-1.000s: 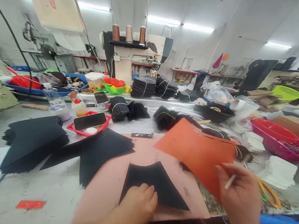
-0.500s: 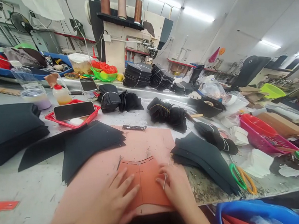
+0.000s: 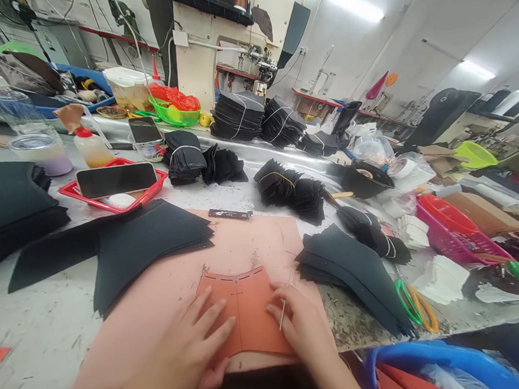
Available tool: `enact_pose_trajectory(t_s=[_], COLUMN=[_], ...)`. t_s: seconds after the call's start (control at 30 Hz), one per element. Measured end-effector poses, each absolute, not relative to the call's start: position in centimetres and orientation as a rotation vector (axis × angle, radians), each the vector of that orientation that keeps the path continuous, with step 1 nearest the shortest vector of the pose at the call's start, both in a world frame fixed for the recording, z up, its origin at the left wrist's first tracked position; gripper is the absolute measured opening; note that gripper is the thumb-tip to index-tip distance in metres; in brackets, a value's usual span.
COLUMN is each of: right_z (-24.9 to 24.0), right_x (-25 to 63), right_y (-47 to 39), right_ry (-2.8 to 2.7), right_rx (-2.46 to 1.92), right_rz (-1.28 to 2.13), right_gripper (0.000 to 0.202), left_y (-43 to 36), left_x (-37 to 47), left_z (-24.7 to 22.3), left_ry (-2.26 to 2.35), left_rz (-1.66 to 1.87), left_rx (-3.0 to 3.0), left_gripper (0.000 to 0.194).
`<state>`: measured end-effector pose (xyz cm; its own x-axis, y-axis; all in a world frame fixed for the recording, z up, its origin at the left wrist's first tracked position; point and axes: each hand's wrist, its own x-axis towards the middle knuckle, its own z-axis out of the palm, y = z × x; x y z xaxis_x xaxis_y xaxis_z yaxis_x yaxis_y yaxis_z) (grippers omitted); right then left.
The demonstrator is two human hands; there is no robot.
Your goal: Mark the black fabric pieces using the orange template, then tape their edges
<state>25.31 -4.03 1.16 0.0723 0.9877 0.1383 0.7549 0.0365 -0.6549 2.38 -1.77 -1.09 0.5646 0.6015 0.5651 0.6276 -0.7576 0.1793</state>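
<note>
An orange panel (image 3: 250, 313), with slots along its curved top edge and a line down its middle, lies on a pink sheet (image 3: 262, 236) at the table's front. My left hand (image 3: 198, 335) rests with spread fingers on the panel's left half. At the right edge, my right hand (image 3: 301, 319) has its fingertips on the panel. Between those fingers slants a thin silver pen-like rod (image 3: 283, 314). Black panels are stacked on either side: a left stack (image 3: 142, 244) and a right stack (image 3: 349, 271).
Tied black bundles (image 3: 290, 186) lie behind the sheet. A red tray (image 3: 152, 190) holds a phone (image 3: 116, 179). Green- and orange-handled scissors (image 3: 421, 307) lie at the right, above a blue tub (image 3: 386, 357) below the table edge. A sewing machine (image 3: 205, 56) stands behind.
My view has tilted down and shifted slightly. Both hands keep nearly the same places on the orange panel, and the rod is still in my right hand.
</note>
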Motion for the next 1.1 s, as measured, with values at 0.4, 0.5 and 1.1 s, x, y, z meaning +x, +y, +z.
enact_pose_trajectory(t_s=[0.4, 0.5, 1.1], right_z=[1.7, 3.4, 3.9], right_x=[26.0, 24.9, 20.6], right_y=[-3.3, -2.2, 1.1], right_ry=[-1.884, -1.871, -1.915], right_rx=[-1.746, -1.666, -1.703], right_rz=[0.397, 0.434, 0.704], right_gripper=[0.023, 0.031, 0.029], left_y=[-1.6, -1.6, -1.5], left_x=[2.5, 2.5, 2.5], left_z=[-0.9, -1.0, -1.6], left_ry=[-1.034, -1.025, -1.022], left_rz=[-0.931, -0.932, -0.828], left_rx=[-2.757, -2.757, -2.756], left_gripper=[0.032, 0.033, 0.039])
